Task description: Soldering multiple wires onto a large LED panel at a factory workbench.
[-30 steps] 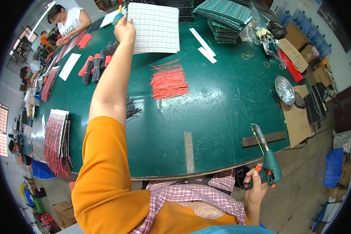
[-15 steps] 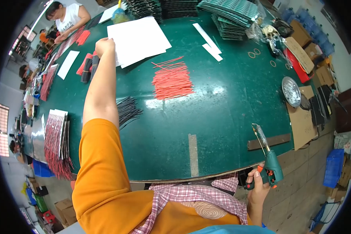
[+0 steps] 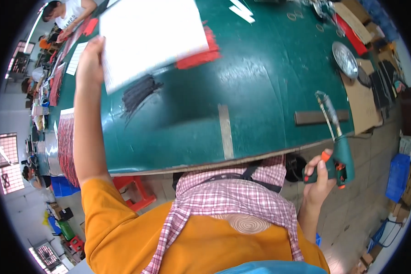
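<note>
My left hand [image 3: 92, 57] grips a large white sheet of card [image 3: 150, 39] by its left edge, lifted above the table. Part of the pile of thin red sticks [image 3: 201, 59] is hidden behind this sheet. Below the card lies a bundle of thin black sticks [image 3: 139, 93]. In my right hand [image 3: 322, 178] is a green glue gun [image 3: 345, 160], held by its handle past the table's front edge. Its long nozzle points up and away, over the table's right part.
A dark bar [image 3: 321, 117] and a grey strip [image 3: 225, 132] are on the green table [image 3: 260, 91]. A metal bowl [image 3: 345, 59] stands at the right. White strips [image 3: 242, 11] lie at the back. Red-fringed sheets [image 3: 67, 141] hang at the left edge. Another person [image 3: 68, 18] works at far left.
My left hand has taken up the white card and brought it nearer, over the red sticks. The glue gun has shifted a little up and right. The whole view has tilted.
</note>
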A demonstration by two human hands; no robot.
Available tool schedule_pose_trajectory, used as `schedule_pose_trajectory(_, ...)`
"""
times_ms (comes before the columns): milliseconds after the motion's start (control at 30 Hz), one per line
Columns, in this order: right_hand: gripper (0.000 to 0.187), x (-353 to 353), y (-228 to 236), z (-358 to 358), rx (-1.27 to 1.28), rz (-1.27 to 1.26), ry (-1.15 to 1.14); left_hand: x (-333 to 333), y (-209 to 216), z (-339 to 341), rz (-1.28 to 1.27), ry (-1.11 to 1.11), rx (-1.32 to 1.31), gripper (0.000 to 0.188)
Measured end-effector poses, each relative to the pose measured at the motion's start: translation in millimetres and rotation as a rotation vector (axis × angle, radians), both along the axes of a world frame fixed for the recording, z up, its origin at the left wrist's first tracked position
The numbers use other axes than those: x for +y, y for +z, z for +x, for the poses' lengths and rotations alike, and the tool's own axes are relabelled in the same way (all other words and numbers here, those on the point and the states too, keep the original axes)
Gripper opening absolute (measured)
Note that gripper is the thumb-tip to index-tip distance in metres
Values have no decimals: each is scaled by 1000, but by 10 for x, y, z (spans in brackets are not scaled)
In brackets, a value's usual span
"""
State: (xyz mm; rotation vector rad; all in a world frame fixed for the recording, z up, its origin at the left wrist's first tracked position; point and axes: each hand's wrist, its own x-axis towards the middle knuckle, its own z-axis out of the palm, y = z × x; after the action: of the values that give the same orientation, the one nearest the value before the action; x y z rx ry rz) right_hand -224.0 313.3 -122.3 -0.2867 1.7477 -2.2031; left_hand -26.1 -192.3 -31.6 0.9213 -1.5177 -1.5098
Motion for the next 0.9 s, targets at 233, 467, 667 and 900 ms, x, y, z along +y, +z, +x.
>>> schedule_pose_trajectory(233, 32, 211, -42, -94, 45, -54, 18, 2147, -912, -197, 459, -69, -104, 19)
schedule_pose_trajectory(467, 38, 362, -50, -372, 340, 182, 98, 2426, -890, -141, -790, 2, -833, 42)
schedule_pose_trajectory(667, 42, -127, -80, -1149, 1126, 624, 318, 2750, -1008, -436, -1108, -447, -888, 82)
schedule_pose_trajectory(900, 48, -410, 35, -1320, 1244, 655, 586, 2824, -1087, -545, -1064, -522, -954, 88)
